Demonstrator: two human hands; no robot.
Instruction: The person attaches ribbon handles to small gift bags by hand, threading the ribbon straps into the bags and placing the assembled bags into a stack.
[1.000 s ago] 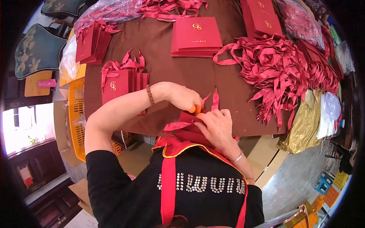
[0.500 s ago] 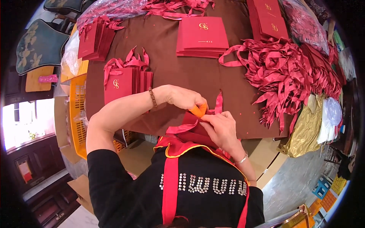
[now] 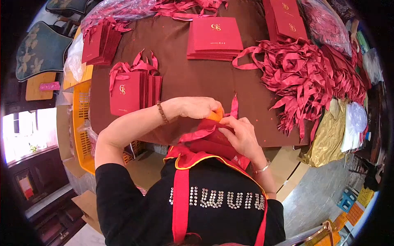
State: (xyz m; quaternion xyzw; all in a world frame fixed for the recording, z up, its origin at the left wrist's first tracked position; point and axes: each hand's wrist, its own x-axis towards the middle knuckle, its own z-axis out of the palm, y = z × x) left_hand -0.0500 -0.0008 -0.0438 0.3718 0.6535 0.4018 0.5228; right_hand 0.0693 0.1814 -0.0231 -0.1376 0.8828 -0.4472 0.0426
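Observation:
A red paper gift bag (image 3: 211,146) is held close against my body at the table's near edge. Its upper edge lies between my two hands. My left hand (image 3: 199,108), with an orange cover on a finger, curls closed at that edge. My right hand (image 3: 243,135) pinches the bag's edge from the other side, thumb and fingers together. A red ribbon (image 3: 199,134) loops over the bag's near side. One ribbon end (image 3: 234,106) sticks up beyond my fingers. The exact spot under my fingertips is hidden.
Red bags with ribbon handles (image 3: 130,92) stand at left. Flat red bags (image 3: 215,35) are stacked at the far middle of the brown-covered table (image 3: 184,78). A big heap of red ribbons (image 3: 297,76) covers the right side. A yellow crate (image 3: 83,127) stands left of the table.
My right hand has turned slightly and shifted a little right along the bag's edge. More of the bag's lower part shows below it. The whole view has moved slightly.

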